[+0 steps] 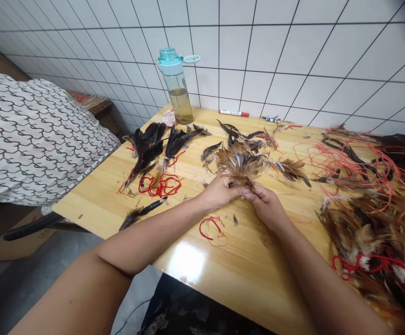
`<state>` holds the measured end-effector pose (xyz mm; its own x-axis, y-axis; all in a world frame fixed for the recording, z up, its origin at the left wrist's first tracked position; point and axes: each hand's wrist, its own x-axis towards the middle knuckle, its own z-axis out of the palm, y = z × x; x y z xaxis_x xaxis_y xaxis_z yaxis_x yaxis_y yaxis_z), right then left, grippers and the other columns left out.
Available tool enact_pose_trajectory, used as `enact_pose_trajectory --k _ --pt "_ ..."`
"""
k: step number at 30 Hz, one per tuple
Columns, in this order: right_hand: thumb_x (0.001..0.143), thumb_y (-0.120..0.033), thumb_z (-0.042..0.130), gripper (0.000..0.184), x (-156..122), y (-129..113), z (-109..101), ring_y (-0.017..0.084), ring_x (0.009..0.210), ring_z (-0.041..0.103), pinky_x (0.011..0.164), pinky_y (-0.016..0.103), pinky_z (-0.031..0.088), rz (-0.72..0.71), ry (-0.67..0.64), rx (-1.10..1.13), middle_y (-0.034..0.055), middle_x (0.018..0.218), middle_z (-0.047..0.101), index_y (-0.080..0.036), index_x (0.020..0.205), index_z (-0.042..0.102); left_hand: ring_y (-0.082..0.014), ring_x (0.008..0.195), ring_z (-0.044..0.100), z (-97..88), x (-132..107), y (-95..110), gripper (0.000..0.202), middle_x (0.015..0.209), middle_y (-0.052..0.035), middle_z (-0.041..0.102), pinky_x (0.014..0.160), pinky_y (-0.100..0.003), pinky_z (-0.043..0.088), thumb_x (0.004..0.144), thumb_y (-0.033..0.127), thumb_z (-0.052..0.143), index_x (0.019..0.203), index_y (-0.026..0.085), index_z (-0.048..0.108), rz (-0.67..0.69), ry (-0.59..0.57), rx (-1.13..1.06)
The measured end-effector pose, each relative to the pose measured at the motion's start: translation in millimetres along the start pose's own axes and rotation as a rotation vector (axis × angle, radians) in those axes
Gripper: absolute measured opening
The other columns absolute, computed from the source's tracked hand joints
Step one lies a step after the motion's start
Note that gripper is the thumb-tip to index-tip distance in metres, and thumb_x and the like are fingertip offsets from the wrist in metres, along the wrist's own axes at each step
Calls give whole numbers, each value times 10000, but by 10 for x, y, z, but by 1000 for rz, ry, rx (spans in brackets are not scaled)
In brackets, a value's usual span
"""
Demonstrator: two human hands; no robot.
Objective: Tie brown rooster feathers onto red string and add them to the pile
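From here, the wooden bench carries a large heap of brown feathers on the right, tangled with red string. Mid-bench lies a soft bunch of brown feathers, its long axis running across the bench and its tips fanning outward and away from me. The left hand and right hand meet at its near edge, pinching it between their fingers, I think, though they hide the exact grip. It looks feather-light and easily mussed, so I'd take hold at the gathered base, not the tips.
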<state>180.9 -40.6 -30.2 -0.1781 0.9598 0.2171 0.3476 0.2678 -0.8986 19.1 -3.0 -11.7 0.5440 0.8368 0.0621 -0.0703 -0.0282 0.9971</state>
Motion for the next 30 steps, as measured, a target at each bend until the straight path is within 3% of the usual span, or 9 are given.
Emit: enact_pose_trajectory --k 4,7,10,12,14,18,22,30 --pt "840 -359 517 251 3 6 16 176 686 521 680 301 436 -25 37 -16 15 676 547 -216 639 564 -131 670 572 28 -18 91 207 667 -27 640 708 -254 437 749 295 663 620 138 627 43 7 113" --pt "855 -379 512 261 -4 -1 22 178 707 514 701 309 434 -11 40 11 16 700 546 -220 648 527 -140 712 588 55 -31 136 159 703 -34 662 740 -255 440 730 271 688 652 140 640 -1 15 120" --pt "844 -443 546 284 -29 -13 23 173 702 499 690 308 434 78 59 102 16 702 537 -223 666 519 -139 722 584 24 -20 131 191 744 -36 654 746 -264 446 715 295 712 791 132 647 -52 -37 -1" --pt "838 -492 552 325 -46 -30 23 156 650 462 640 292 416 159 91 188 2 665 494 -223 664 502 -127 713 567 -84 10 118 254 782 -31 637 723 -257 443 713 287 716 900 131 643 -27 23 11" --pt "822 -526 571 359 -53 -58 22 134 587 409 585 276 385 228 131 300 -20 623 431 -225 657 468 -122 743 555 -276 55 110 261 834 -29 617 735 -251 440 723 238 696 961 144 644 55 182 162" --pt "763 -536 656 381 -37 -127 14 95 499 296 496 247 305 298 164 506 -63 571 325 -223 674 458 -139 788 535 -741 155 76 128 890 -49 588 792 -280 443 766 162 615 885 146 660 121 483 721" --pt "735 -484 711 386 -22 -148 7 69 483 233 460 234 200 309 189 638 -72 561 304 -203 650 460 -193 897 554 -951 224 -33 149 926 -73 597 869 -333 451 814 200 580 927 156 666 34 456 1101" --pt "735 -415 721 334 -23 -111 12 51 456 201 461 244 109 336 208 714 -79 505 308 -186 658 491 -260 983 538 -880 255 -98 133 941 -108 598 916 -390 424 866 182 494 830 173 622 14 387 1371"
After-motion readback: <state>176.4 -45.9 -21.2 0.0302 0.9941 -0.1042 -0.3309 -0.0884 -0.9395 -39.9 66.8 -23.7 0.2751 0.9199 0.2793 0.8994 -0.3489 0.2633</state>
